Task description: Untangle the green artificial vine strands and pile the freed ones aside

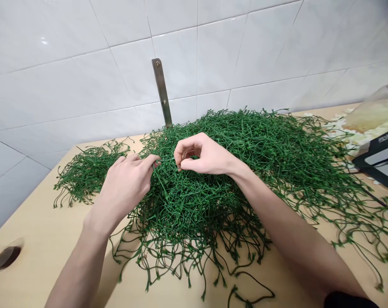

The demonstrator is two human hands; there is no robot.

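Head view: the left hand's (pixel 128 179) thumb and forefinger are pressed together at the tips, and the right hand's (pixel 203 156) thumb and forefinger meet in a curled loop. Whether either pair pinches a thin strand is too small to tell for certain. The two hands face each other, slightly apart, over a big heap of green stems (pixel 207 205) on a pale tabletop (pixel 36 231). A smaller bunch (pixel 85 171) lies left of it. Behind the heap, a metal strip (pixel 162 92) stands against the tiled wall (pixel 213 55); white petals (pixel 343 128) lie at far right.
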